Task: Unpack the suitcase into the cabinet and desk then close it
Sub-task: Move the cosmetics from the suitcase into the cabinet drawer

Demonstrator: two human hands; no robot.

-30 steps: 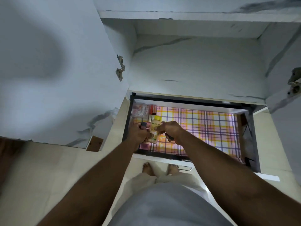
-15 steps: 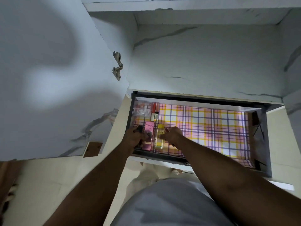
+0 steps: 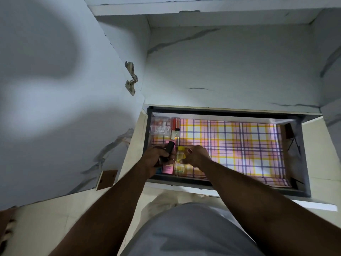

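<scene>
An open drawer of the white marble-look cabinet is lined with pink, yellow and purple plaid paper. At its left end my left hand grips a small black object. Beside it lies a clear bottle with a yellow cap, and my right hand touches it with curled fingers. A pink box lies partly under my left hand. Further back sit a clear packet and a red tube. The suitcase is out of view.
The cabinet door stands open on the left, its metal hinge near the drawer's corner. Another door edge shows at the right. The right part of the drawer holds only the liner. Pale floor tiles lie below.
The yellow-capped bottle went from between both hands down onto the liner beside the pink box. My left hand has lifted the black object slightly. The view has tilted upward.
</scene>
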